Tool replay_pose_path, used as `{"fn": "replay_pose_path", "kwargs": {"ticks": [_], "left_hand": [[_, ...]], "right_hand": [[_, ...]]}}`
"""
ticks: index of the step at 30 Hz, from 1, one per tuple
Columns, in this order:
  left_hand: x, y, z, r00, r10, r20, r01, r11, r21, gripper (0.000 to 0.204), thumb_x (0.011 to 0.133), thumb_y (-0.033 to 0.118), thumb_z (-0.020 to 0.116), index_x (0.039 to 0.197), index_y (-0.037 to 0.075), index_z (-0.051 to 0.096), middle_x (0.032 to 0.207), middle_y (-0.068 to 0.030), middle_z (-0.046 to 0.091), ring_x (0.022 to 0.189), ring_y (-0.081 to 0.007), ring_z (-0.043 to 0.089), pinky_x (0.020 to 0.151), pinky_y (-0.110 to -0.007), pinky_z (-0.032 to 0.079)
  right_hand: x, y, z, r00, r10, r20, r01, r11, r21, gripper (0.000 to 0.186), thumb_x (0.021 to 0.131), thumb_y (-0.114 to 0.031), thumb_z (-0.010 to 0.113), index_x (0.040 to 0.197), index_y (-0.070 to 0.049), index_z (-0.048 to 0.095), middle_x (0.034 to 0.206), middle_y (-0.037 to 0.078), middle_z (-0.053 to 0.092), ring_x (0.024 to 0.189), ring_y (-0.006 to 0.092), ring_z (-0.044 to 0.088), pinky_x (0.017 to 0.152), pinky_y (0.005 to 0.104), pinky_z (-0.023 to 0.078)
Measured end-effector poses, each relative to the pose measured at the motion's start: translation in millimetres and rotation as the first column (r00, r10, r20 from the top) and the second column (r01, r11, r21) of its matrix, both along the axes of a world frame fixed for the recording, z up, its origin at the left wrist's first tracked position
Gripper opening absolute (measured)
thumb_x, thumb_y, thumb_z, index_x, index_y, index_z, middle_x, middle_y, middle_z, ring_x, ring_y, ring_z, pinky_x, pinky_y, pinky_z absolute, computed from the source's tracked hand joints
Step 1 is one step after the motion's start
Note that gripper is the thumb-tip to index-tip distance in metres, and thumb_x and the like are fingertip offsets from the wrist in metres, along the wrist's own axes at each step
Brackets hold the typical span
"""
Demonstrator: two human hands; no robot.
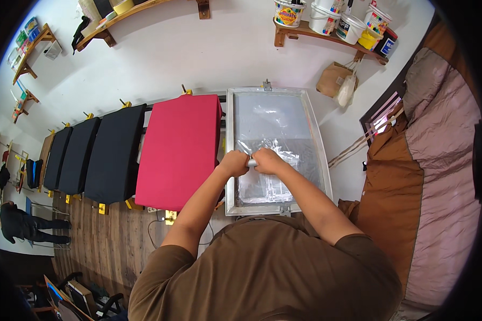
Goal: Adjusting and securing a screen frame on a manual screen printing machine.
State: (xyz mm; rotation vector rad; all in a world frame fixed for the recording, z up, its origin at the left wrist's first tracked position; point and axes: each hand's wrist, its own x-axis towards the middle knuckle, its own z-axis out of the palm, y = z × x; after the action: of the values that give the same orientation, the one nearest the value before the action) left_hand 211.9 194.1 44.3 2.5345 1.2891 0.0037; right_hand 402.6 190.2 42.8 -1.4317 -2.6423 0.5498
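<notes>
In the head view, a rectangular screen-printing frame [316, 144] with pale mesh streaked with white lies in front of me. Both hands grip a short silver squeegee bar [251, 162] over its middle, my left hand [234, 163] at one side and my right hand [269, 160] at the other, fingers wrapped round it. The bar's lower edge is hard to make out. Just left of the frame is a platen covered in red fabric [177, 150]; a clamp [266, 84] sits on the frame's far edge.
Black covered platens [112, 150] line the left. A co-worker [24, 222] stands at far left, near chairs and boards [80, 297]. Quilted pink and brown fabric [439, 187] hangs at right. Wall shelves [305, 32] hold paint buckets, with bags [332, 80] below. A cable [155, 230] crosses the floor.
</notes>
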Motion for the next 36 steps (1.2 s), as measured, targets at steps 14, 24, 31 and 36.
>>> {"fn": "replay_pose_path", "kwargs": {"ticks": [14, 24, 31, 36], "left_hand": [[-4.6, -90.8, -5.3, 0.991, -0.032, 0.129, 0.028, 0.999, 0.034, 0.012, 0.079, 0.015, 0.064, 0.078, 0.004, 0.069, 0.073, -0.0222, 0.068, 0.068, -0.0405, 0.069, 0.065, -0.051, 0.057], [-2.8, -134.2, -5.3, 0.984, -0.040, 0.175, 0.040, 0.999, 0.005, 0.012, 0.080, 0.014, 0.062, 0.076, 0.004, 0.068, 0.071, -0.0211, 0.068, 0.065, -0.0387, 0.069, 0.061, -0.049, 0.056], [-2.9, -100.2, 12.0, 0.997, -0.051, 0.058, 0.058, 0.991, -0.119, 0.016, 0.076, 0.019, 0.066, 0.080, 0.005, 0.073, 0.079, -0.0213, 0.071, 0.075, -0.0387, 0.071, 0.069, -0.049, 0.058], [-6.7, -55.0, 24.8, 0.997, -0.020, 0.069, 0.029, 0.992, -0.124, 0.016, 0.075, 0.022, 0.068, 0.084, 0.009, 0.075, 0.085, -0.0189, 0.073, 0.083, -0.0380, 0.072, 0.076, -0.048, 0.058]], "right_hand": [[-1.1, -90.6, -3.9, 0.999, 0.010, -0.036, -0.011, 1.000, -0.010, 0.015, 0.070, -0.011, 0.069, 0.082, -0.001, 0.066, 0.080, 0.020, 0.070, 0.079, 0.0397, 0.069, 0.074, 0.0491, 0.056], [3.6, -135.2, 2.4, 0.996, 0.027, -0.090, -0.037, 0.994, -0.104, 0.016, 0.073, -0.011, 0.069, 0.083, 0.000, 0.064, 0.083, 0.020, 0.069, 0.081, 0.0404, 0.068, 0.075, 0.0496, 0.056], [6.7, -99.6, 17.9, 0.997, 0.028, -0.072, -0.044, 0.972, -0.230, 0.016, 0.071, -0.016, 0.070, 0.078, -0.003, 0.064, 0.078, 0.019, 0.068, 0.079, 0.0404, 0.067, 0.073, 0.0495, 0.054], [2.9, -57.0, 27.4, 0.998, 0.005, -0.065, -0.018, 0.980, -0.200, 0.017, 0.071, -0.019, 0.070, 0.077, -0.004, 0.065, 0.076, 0.020, 0.067, 0.078, 0.0400, 0.068, 0.073, 0.0486, 0.055]]}}
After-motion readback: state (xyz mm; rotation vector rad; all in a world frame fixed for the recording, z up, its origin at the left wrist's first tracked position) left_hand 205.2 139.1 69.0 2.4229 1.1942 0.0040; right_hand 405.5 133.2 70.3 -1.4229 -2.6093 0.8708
